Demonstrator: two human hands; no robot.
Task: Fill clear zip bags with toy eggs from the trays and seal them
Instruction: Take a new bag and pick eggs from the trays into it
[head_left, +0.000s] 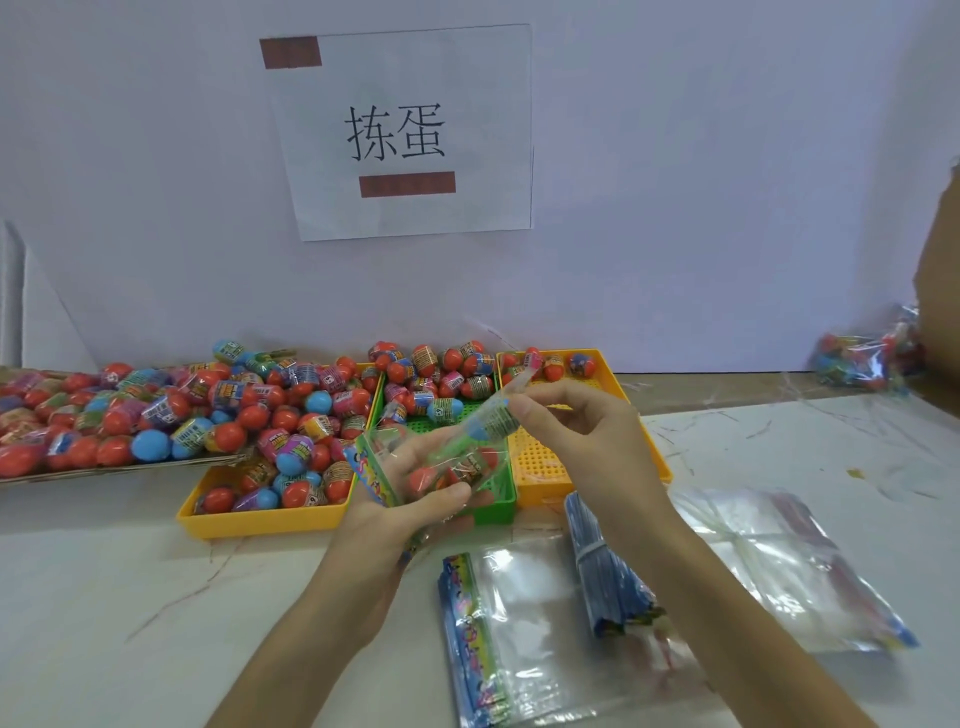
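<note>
My left hand grips a clear zip bag by its colourful header, with red toy eggs inside it. My right hand pinches the bag's upper edge, where a blue-topped egg sits at the mouth. Behind the hands stand a yellow tray full of eggs, a green tray with eggs at its far end, and a yellow tray with a few eggs at the back. A cardboard tray at the left holds several more eggs.
Stacks of empty zip bags lie on the table in front of me, with more clear bags to the right and a blue bundle between them. Filled bags sit at the far right by a cardboard box. A paper sign hangs on the wall.
</note>
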